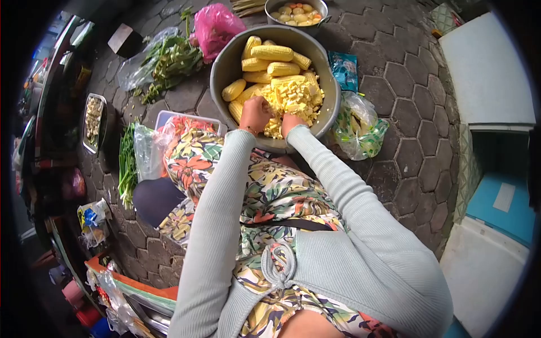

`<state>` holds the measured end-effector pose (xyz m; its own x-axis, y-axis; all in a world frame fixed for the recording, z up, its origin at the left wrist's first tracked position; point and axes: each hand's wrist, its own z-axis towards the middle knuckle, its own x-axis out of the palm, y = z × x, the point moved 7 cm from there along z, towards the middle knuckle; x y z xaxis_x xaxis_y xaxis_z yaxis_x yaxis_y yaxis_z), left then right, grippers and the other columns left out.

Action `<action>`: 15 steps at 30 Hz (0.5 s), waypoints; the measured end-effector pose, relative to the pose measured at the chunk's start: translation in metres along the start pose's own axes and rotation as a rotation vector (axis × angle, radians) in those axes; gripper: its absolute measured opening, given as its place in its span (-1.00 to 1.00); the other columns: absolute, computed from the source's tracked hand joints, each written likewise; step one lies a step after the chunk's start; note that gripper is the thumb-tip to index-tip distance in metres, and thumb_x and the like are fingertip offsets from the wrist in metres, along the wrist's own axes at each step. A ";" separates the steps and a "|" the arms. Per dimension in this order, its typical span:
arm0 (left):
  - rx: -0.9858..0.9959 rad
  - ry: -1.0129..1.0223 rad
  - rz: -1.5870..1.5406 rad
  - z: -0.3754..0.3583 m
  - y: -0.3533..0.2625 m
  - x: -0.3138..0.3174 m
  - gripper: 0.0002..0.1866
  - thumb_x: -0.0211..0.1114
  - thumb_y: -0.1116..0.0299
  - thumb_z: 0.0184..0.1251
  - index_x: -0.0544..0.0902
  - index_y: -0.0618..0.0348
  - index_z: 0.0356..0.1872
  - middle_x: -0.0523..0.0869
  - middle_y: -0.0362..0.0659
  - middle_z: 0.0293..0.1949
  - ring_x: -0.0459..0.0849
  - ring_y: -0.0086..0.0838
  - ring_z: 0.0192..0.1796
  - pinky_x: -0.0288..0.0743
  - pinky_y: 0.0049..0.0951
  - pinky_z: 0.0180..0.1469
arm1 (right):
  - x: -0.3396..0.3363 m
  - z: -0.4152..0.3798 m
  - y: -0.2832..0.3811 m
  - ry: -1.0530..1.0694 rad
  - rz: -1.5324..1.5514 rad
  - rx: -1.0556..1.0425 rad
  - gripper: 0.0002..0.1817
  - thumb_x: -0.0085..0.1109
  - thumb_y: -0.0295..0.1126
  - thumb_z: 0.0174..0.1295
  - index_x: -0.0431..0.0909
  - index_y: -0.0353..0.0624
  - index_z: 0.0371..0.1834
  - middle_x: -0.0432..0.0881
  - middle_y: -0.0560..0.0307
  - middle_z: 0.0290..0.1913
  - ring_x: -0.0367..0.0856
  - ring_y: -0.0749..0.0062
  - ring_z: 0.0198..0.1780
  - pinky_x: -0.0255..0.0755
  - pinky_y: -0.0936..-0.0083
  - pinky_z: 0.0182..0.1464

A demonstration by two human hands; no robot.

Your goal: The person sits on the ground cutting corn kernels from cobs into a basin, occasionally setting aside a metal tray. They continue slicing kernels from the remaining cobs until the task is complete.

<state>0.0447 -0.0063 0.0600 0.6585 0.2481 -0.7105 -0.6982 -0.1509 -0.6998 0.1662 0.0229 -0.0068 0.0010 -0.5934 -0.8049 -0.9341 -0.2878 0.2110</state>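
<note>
A large grey basin [218,73] stands on the ground in front of me. Whole peeled corn cobs [272,53] lie in its far and left parts, and a heap of cut corn kernels [297,97] fills the right and near side. My left hand [256,114] is over the near rim with its fingers curled closed beside the heap; what they hold, if anything, is hidden. Close to it, my right hand [292,120] reaches down into the kernels, which cover its fingers. Loose kernels cling to the inner wall on the right.
Behind the basin are a pot of cut vegetables [296,13] and a pink plastic bag [217,31]. Leafy greens [169,63] and green onions [127,163] lie left. A teal packet [343,71] and a clear bag [359,125] sit against the right side, on hexagonal paving [401,79].
</note>
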 end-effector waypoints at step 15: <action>-0.052 -0.059 0.100 -0.003 0.008 -0.012 -0.70 0.40 0.40 -0.34 0.51 0.30 -0.53 0.55 0.05 -0.45 0.52 -0.09 -0.29 0.40 -0.27 -0.23 | 0.014 0.017 -0.020 0.052 0.034 -0.010 -0.69 -0.15 -0.36 0.09 0.51 -0.23 -0.18 0.53 -0.11 -0.11 0.52 0.12 -0.07 0.38 0.30 -0.03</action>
<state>0.0320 -0.0133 0.0631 0.5676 0.2854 -0.7723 -0.7431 -0.2264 -0.6297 0.1791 0.0336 -0.0318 -0.0118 -0.6408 -0.7677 -0.9304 -0.2742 0.2433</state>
